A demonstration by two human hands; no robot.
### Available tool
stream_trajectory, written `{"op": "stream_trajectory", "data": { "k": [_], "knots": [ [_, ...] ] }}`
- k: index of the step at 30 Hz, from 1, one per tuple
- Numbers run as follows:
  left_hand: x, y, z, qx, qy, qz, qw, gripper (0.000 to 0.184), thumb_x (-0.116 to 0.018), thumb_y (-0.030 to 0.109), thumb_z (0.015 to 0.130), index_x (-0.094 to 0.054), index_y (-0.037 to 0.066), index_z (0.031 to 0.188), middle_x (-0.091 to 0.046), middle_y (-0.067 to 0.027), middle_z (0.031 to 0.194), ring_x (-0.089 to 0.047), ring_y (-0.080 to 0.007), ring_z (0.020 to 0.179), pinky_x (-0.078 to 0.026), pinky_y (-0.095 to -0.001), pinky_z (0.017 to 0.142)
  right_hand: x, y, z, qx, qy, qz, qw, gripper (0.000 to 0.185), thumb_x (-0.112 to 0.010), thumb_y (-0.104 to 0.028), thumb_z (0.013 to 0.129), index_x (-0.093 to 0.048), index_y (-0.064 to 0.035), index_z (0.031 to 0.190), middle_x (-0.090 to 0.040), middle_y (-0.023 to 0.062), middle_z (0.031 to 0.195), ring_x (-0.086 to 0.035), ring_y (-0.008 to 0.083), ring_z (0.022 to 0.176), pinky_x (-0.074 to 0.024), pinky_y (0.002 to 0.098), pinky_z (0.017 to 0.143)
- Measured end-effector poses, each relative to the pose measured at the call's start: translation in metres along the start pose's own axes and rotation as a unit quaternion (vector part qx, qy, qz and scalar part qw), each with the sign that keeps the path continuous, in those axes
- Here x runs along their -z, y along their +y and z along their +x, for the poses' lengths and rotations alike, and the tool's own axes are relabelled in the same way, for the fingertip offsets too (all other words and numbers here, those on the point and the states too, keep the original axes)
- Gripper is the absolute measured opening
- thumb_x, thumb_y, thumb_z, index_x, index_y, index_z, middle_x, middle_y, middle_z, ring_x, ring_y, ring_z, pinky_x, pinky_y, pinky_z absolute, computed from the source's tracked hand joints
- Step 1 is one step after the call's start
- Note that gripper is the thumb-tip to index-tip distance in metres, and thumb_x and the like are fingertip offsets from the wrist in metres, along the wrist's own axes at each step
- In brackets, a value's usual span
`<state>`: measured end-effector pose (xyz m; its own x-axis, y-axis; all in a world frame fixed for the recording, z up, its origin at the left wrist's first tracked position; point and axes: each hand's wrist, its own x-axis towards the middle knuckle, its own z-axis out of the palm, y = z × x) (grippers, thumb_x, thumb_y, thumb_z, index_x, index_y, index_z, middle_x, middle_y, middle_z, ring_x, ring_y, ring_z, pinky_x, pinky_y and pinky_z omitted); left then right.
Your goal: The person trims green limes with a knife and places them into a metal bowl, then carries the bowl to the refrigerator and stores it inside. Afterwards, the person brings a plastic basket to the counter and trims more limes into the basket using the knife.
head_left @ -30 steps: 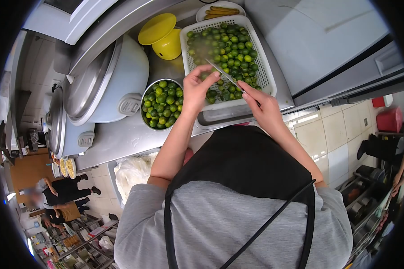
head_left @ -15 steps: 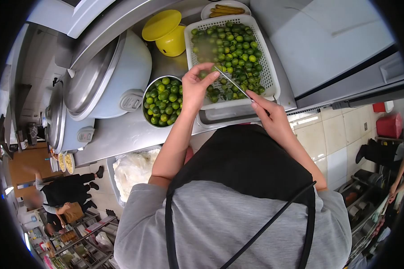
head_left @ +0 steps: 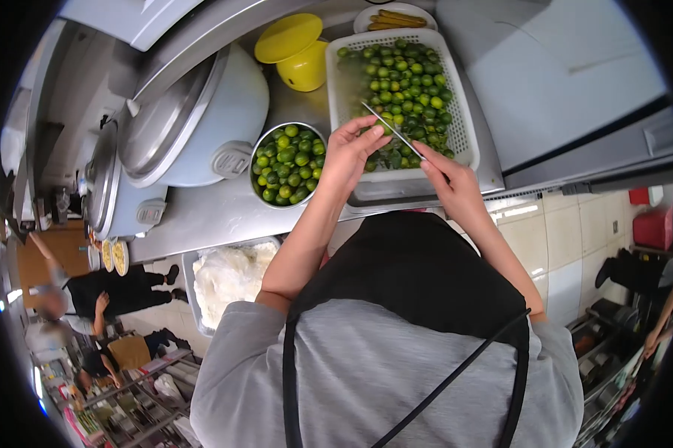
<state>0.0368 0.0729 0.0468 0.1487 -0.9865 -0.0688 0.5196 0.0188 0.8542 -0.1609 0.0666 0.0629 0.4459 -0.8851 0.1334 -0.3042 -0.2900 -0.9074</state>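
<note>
Over the near side of a white perforated basket (head_left: 465,127), my left hand (head_left: 353,149) pinches a small green lime (head_left: 385,127) between thumb and fingers. My right hand (head_left: 450,178) is closed on a knife (head_left: 396,132), whose blade points up and left across the lime. Many green limes (head_left: 411,78) lie in the basket. To the left of my left forearm, a round metal bowl (head_left: 256,183) holds more whole limes (head_left: 288,163).
Large rice cookers (head_left: 239,112) stand left, a yellow container (head_left: 304,69) behind the bowl. A plate (head_left: 362,20) with brown sticks lies behind the basket. Below the counter is a tub (head_left: 190,287) with white plastic. Other people (head_left: 113,291) stand far left and far right.
The view has shifted, so the basket and bowl appear farther right. Both hands keep their hold on lime and knife. A person at the far left has an arm raised.
</note>
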Motion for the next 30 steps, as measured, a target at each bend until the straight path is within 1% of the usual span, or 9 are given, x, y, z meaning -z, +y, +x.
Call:
{"op": "stream_trajectory", "data": {
  "k": [3,6,9,11,18,22,24,26,30],
  "knots": [
    [0.025,0.016,0.003,0.009,0.016,-0.053,0.998,0.023,-0.058,0.004,0.081,-0.055,-0.002,0.103,-0.059,-0.0099,0.097,-0.056,-0.0167,0.091,-0.044,-0.0374,0.091,0.006,0.003,-0.003,0.019,-0.02,-0.022,0.999,0.029,-0.052,-0.02,0.087,-0.056,-0.0113,0.114,-0.06,0.0161,0.101,-0.06,0.0299,0.085,-0.046,0.0323,0.074],
    [0.05,0.052,-0.01,-0.077,0.109,0.133,0.982,0.026,-0.058,0.005,0.081,-0.056,0.0,0.106,-0.058,-0.0087,0.096,-0.056,-0.0145,0.088,-0.046,-0.0336,0.085,0.016,0.006,0.0,0.031,-0.053,-0.057,0.996,0.03,-0.053,-0.019,0.086,-0.055,-0.0121,0.115,-0.06,0.0152,0.101,-0.059,0.0305,0.088,-0.0455,0.0334,0.076],
    [0.094,0.074,-0.025,-0.137,0.199,0.321,0.916,0.025,-0.061,0.009,0.079,-0.06,-0.001,0.102,-0.06,-0.0066,0.088,-0.059,-0.0153,0.078,-0.046,-0.0242,0.073,0.029,0.003,0.016,0.026,-0.05,-0.153,0.987,0.037,-0.057,-0.015,0.08,-0.053,-0.0127,0.117,-0.062,0.0115,0.096,-0.059,0.0303,0.084,-0.0469,0.0364,0.072],
    [0.13,0.068,-0.031,-0.108,0.264,0.514,0.809,0.023,-0.06,0.01,0.08,-0.061,-0.003,0.099,-0.062,-0.0063,0.084,-0.058,-0.0125,0.076,-0.045,-0.0221,0.072,0.028,0.015,0.028,0.031,-0.068,-0.241,0.968,0.038,-0.058,-0.014,0.078,-0.054,-0.0131,0.116,-0.062,0.0109,0.095,-0.059,0.0295,0.082,-0.0474,0.0366,0.07],
    [0.148,0.102,-0.057,-0.137,0.328,0.418,0.836,0.023,-0.06,0.012,0.08,-0.062,-0.002,0.099,-0.062,-0.0032,0.083,-0.051,-0.0075,0.07,-0.04,-0.0205,0.063,-0.001,0.057,0.073,0.134,-0.093,-0.434,0.886,0.038,-0.061,-0.013,0.074,-0.057,-0.0129,0.111,-0.058,0.009,0.085,-0.057,0.0259,0.081,-0.0469,0.0359,0.069],
    [0.187,0.096,-0.083,-0.051,0.392,0.532,0.749,0.024,-0.063,0.016,0.078,-0.063,-0.001,0.095,-0.063,-0.0041,0.081,-0.052,-0.0081,0.068,-0.042,-0.022,0.06,0.004,0.046,0.079,0.176,-0.037,-0.387,0.904,0.033,-0.061,-0.012,0.075,-0.059,-0.01,0.108,-0.054,0.0078,0.086,-0.054,0.0247,0.084,-0.0441,0.0351,0.07],
    [0.201,0.079,-0.097,-0.031,0.409,0.525,0.746,0.026,-0.063,0.018,0.078,-0.062,0.001,0.098,-0.062,-0.0038,0.083,-0.054,-0.0097,0.069,-0.044,-0.0236,0.059,0.007,0.034,0.072,0.175,-0.051,-0.35,0.919,0.031,-0.061,-0.013,0.075,-0.059,-0.0091,0.106,-0.054,0.0082,0.086,-0.054,0.0245,0.083,-0.0439,0.0361,0.069],
    [0.196,0.07,-0.105,0.096,0.395,0.341,0.848,0.027,-0.059,0.016,0.08,-0.058,0.003,0.104,-0.06,-0.0035,0.085,-0.055,-0.0123,0.073,-0.045,-0.0249,0.06,0.007,0.027,0.067,0.153,-0.085,-0.211,0.962,0.03,-0.061,-0.014,0.076,-0.059,-0.0083,0.106,-0.055,0.009,0.086,-0.056,0.0254,0.081,-0.0454,0.0355,0.069],
    [0.197,0.066,-0.099,0.102,0.368,0.207,0.901,0.024,-0.054,0.009,0.078,-0.053,0.004,0.101,-0.057,-0.0042,0.084,-0.055,-0.0144,0.071,-0.048,-0.029,0.063,-0.008,0.008,0.056,0.145,-0.133,-0.1,0.975,0.028,-0.06,-0.014,0.078,-0.059,-0.0079,0.105,-0.056,0.0097,0.085,-0.058,0.0244,0.076,-0.0468,0.0331,0.067]
  ]
}}
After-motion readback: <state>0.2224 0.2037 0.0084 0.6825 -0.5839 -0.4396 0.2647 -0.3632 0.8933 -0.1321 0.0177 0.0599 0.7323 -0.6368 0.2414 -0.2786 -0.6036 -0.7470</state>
